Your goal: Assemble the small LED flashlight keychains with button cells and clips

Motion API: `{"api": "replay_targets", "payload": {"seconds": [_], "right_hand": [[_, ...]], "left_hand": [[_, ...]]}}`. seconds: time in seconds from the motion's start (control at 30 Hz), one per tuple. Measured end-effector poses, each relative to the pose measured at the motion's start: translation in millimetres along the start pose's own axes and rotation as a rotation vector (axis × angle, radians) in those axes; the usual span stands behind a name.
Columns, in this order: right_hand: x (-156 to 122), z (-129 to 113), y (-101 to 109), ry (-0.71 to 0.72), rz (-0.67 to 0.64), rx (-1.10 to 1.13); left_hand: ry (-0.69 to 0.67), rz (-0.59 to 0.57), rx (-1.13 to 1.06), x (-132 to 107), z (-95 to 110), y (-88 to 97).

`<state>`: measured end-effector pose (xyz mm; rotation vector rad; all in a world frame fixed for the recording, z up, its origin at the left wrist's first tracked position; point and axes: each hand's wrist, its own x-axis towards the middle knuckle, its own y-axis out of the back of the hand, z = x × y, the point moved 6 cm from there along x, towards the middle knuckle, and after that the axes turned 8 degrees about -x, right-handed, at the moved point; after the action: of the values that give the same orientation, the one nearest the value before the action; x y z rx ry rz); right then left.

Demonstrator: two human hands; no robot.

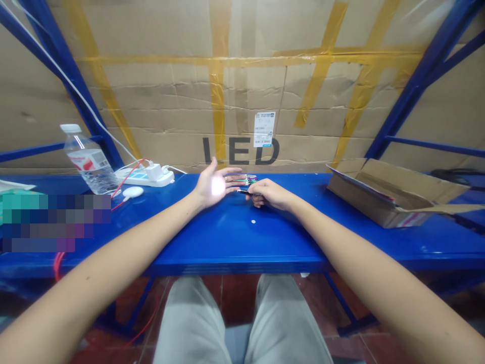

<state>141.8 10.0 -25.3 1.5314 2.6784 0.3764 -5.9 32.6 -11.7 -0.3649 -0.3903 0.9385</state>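
Note:
My left hand (214,188) is open above the blue table, its palm turned up and its fingers spread to the right. A bright round spot of white light falls on that palm. My right hand (265,193) is closed around a slim dark penlight (243,191), whose tip points left at the lit palm. Just behind the fingertips lie several small shiny coloured sticks (251,179), green, purple and silver; my hands partly cover them. A small white disc (253,221) lies on the table in front of my right hand.
On the right stands an open cardboard box (394,215). To the left are a water bottle (93,162), a white power strip (166,177) with a plugged-in charger, a red cable (120,206) and a white oval object (133,192). Taped cardboard (170,101) rises behind the table (227,247).

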Motion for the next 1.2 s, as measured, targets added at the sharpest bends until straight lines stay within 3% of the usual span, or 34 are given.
{"api": "replay_targets", "payload": {"seconds": [0.67,1.2], "right_hand": [[1.8,2.5,0.7,0.016,-0.007,0.003],[2.7,4.1,8.4,0.027,0.158,-0.142]], "left_hand": [[0.001,-0.032,0.023,1.0,-2.2,0.7],[0.015,-0.047,0.018,1.7,-3.9,0.3]]}}
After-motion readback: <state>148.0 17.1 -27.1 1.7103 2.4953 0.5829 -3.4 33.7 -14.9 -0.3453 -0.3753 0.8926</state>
